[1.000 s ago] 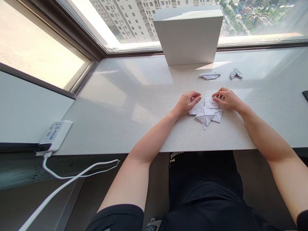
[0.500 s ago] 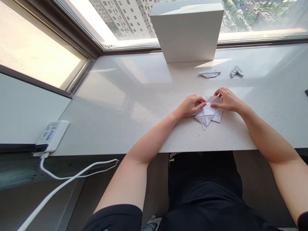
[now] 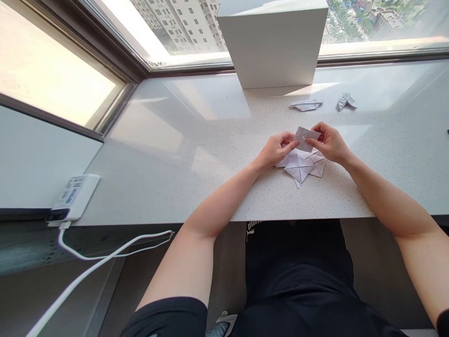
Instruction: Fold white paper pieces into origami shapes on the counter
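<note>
– Up from the far side of the pile comes a small white square of folded paper; half a second earlier the hands are down at the pile, and now they are higher, with the square tilted between them. What does that change?

– Handling now centres on 1 piece, apart from the rest, by my reading. In the head view it hangs just over the far edge of the loose pile of white, creased, pointed paper pieces. Whether its lower corner touches them, I cannot tell.

– And the fingers?

– On the left hand, thumb and forefinger close together on the square's left edge, pinching it; the other fingers curl behind, partly hidden. On the right hand, the thumb presses flat on the near face, with the fingers bent behind the right corner, so the paper is gripped between them. Their exact placing at the back is hidden.

– What lies around them?

– Beyond the hands, on the white speckled counter, lie 2 more white paper pieces: a long, narrow, boat-shaped fold and, to its right, a crumpled V-shaped fold. Neither is touched. Behind the narrow fold, a large pale rectangular block stands upright near the window.
</note>
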`<control>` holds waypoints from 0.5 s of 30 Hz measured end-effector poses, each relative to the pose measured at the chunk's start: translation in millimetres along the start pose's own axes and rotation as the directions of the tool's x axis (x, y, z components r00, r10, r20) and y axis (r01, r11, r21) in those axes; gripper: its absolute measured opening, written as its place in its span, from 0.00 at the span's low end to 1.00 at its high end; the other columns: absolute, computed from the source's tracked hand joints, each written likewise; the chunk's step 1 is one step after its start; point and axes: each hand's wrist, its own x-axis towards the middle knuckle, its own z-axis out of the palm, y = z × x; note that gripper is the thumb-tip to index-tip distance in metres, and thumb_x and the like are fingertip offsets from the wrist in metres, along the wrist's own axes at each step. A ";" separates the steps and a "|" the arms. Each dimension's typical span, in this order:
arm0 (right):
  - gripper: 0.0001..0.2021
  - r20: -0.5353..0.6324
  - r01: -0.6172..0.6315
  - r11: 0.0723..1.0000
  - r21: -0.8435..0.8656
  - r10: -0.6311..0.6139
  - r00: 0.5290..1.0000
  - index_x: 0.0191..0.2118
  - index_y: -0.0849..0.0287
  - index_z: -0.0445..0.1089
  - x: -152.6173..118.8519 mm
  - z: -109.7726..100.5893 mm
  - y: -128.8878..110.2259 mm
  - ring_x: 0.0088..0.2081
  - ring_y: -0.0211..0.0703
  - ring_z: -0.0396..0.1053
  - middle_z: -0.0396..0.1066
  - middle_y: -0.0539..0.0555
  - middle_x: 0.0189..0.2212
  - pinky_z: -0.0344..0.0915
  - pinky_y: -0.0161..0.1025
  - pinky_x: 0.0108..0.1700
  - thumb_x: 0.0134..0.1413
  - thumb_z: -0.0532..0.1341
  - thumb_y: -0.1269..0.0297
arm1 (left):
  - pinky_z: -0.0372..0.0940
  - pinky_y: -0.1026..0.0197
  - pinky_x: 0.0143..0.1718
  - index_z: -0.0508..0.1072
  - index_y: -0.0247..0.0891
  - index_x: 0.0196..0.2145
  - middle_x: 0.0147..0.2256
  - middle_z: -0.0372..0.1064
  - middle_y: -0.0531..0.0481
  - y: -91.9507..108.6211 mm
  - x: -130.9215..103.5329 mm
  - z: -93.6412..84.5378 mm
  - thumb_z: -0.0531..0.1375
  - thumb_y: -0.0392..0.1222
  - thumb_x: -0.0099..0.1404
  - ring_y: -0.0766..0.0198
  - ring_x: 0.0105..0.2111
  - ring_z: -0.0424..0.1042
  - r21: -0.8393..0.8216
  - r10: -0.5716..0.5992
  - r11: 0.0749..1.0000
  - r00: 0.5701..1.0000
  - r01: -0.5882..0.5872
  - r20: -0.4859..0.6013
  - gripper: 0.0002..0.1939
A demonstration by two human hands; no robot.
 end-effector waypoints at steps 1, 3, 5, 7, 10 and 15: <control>0.25 0.011 0.005 1.000 0.006 -0.005 1.000 0.44 0.48 0.74 -0.6 1.4 -0.7 0.45 0.57 0.80 0.83 0.56 0.44 0.81 0.56 0.51 0.60 0.79 0.35 | 0.78 0.52 0.50 0.85 0.41 0.50 0.48 0.89 0.42 -0.4 -0.1 0.3 0.69 0.77 0.80 0.52 0.47 0.85 -0.005 0.012 1.000 1.000 -0.012 0.020 0.33; 0.26 0.040 0.026 1.000 -0.009 -0.025 0.999 0.45 0.48 0.75 -1.9 0.6 -2.5 0.45 0.57 0.81 0.84 0.56 0.46 0.82 0.57 0.53 0.61 0.78 0.33 | 0.76 0.52 0.46 0.86 0.41 0.46 0.44 0.87 0.43 -2.1 0.0 0.9 0.68 0.77 0.81 0.53 0.44 0.83 -0.008 0.024 1.000 0.999 -0.024 0.025 0.33; 0.27 0.084 0.038 0.998 -0.053 -0.034 0.996 0.47 0.48 0.77 -2.9 -6.2 -4.6 0.46 0.58 0.82 0.86 0.58 0.48 0.82 0.58 0.54 0.62 0.78 0.31 | 0.74 0.53 0.42 0.85 0.41 0.45 0.41 0.86 0.45 -5.5 1.2 0.8 0.68 0.76 0.81 0.55 0.40 0.82 -0.013 0.015 1.000 1.000 -0.015 -0.010 0.31; 0.27 0.148 0.030 0.991 -0.127 -0.011 0.989 0.49 0.48 0.79 -3.4 -18.6 -6.3 0.48 0.60 0.82 0.87 0.60 0.50 0.82 0.59 0.53 0.61 0.79 0.31 | 0.74 0.53 0.40 0.84 0.42 0.43 0.39 0.84 0.46 -10.2 3.7 -0.1 0.69 0.75 0.81 0.56 0.38 0.81 -0.022 -0.006 1.000 0.998 0.005 -0.062 0.30; 0.26 0.253 0.005 0.955 -0.296 0.073 0.965 0.49 0.48 0.81 -3.1 -40.8 -7.3 0.48 0.63 0.82 0.87 0.60 0.49 0.79 0.59 0.50 0.60 0.81 0.35 | 0.79 0.52 0.44 0.83 0.42 0.43 0.40 0.85 0.45 -17.1 8.6 -2.1 0.70 0.74 0.81 0.55 0.41 0.83 -0.069 -0.030 0.997 0.991 0.021 -0.130 0.29; 0.28 0.344 -0.029 0.833 -0.553 0.260 0.902 0.41 0.48 0.79 -5.8 -57.2 -8.1 0.44 0.62 0.80 0.83 0.56 0.40 0.72 0.53 0.42 0.51 0.85 0.32 | 0.83 0.50 0.52 0.84 0.43 0.45 0.45 0.87 0.44 -20.0 12.2 -4.7 0.70 0.71 0.82 0.55 0.45 0.86 -0.125 -0.062 0.991 0.987 0.044 -0.147 0.27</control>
